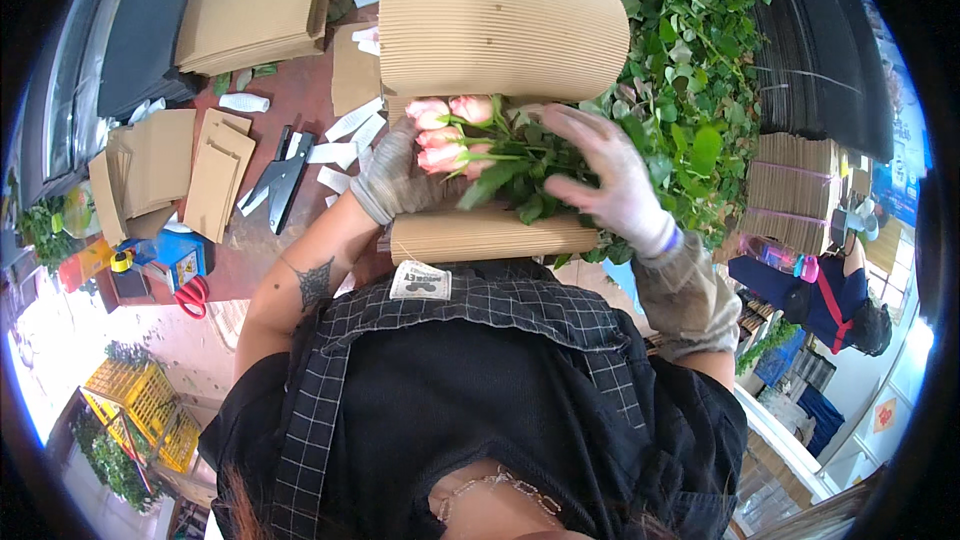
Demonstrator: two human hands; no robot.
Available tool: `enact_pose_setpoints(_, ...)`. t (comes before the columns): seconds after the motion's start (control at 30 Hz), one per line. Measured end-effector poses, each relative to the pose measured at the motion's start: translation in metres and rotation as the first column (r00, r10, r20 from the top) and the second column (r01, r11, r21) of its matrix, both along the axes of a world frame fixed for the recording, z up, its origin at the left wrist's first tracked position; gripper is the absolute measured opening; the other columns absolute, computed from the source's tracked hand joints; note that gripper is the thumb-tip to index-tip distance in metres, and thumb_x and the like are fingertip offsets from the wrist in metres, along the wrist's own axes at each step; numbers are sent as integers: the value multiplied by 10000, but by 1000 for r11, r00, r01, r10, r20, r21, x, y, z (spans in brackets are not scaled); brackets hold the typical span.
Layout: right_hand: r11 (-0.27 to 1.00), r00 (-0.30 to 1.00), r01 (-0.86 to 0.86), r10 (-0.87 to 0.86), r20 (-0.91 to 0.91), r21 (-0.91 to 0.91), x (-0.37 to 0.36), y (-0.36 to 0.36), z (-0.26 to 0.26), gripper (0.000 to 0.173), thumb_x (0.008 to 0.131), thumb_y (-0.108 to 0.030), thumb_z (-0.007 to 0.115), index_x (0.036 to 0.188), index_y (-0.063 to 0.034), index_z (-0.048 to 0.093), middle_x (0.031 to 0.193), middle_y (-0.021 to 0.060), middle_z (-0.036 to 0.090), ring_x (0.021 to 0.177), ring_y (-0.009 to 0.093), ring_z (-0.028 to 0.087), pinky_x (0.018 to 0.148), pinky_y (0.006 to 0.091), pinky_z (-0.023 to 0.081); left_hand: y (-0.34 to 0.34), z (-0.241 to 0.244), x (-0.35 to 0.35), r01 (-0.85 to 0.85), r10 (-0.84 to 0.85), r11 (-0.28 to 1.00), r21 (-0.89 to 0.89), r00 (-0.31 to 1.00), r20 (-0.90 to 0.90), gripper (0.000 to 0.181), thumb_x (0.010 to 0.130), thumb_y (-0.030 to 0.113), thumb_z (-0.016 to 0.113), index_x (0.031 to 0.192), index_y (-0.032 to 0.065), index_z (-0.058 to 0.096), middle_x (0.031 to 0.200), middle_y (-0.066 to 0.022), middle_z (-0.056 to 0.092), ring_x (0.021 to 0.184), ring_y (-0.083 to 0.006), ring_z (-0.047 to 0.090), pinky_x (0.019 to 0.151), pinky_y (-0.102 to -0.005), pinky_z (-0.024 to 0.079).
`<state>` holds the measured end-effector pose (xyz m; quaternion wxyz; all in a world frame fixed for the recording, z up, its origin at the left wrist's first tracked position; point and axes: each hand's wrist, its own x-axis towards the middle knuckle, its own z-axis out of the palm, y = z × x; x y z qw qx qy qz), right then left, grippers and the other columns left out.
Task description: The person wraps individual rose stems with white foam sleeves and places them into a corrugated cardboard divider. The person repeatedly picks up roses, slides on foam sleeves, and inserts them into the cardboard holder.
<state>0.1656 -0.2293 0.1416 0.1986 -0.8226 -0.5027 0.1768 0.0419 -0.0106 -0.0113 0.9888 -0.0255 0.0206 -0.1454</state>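
Observation:
Pink roses (pixel 442 136), several blooms in two stacked rows, lie on corrugated cardboard with their heads to the left. My left hand (pixel 401 169), in a grey glove, is against the bloom end, its fingers partly hidden behind the flowers; whether it grips them cannot be made out. Over the leafy stems (pixel 525 165), my right hand (pixel 600 172) is spread in a pale glove, blurred, with nothing seen in it. A wide corrugated cardboard sheet (pixel 502 22) rises beyond the roses. Nearer my apron, a rolled cardboard edge (pixel 495 236) runs along the front.
Leafy stems (pixel 690 75) are heaped to the right, beside bundled cardboard (pixel 787 187). On the left are a black stapler (pixel 285 180), paper slips (pixel 352 135), cardboard pieces (pixel 217 172) and red-handled scissors (pixel 193 297). Another person (pixel 832 292) is at far right.

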Motion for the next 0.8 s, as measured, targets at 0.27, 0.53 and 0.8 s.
enact_pose_setpoints(0.27, 991, 916, -123, 136, 377, -57, 11, -11, -32, 470, 567, -258, 785, 978, -91, 630, 1160, 37, 570, 1185, 251, 470, 1036, 451, 352, -4, 22, -1, -100, 133, 989, 111, 925, -355, 208, 957, 363, 463, 887, 168, 450, 682, 52, 384, 648, -109, 447, 691, -305, 435)
enact_pose_setpoints(0.53, 999, 842, 13, -29, 539, 33, 5, -19, -34, 410, 577, -166, 746, 957, -129, 596, 1045, 15, 552, 1121, 231, 493, 1001, 422, 390, -5, 39, -1, -11, -7, 998, -59, 957, -291, 401, 920, 525, 443, 1128, 186, 494, 1027, -30, 573, 895, -205, 569, 810, -422, 487)
enact_pose_setpoints(0.8, 989, 711, 17, -114, 694, 146, 6, -35, 19, 302, 674, -125, 684, 969, -132, 616, 1014, 29, 590, 1047, 230, 550, 935, 413, 439, 4, 53, -14, 236, -191, 938, 252, 963, -193, 987, 721, 779, 527, 1419, 113, 319, 1355, -192, 434, 1205, -377, 486, 1004, -484, 431)
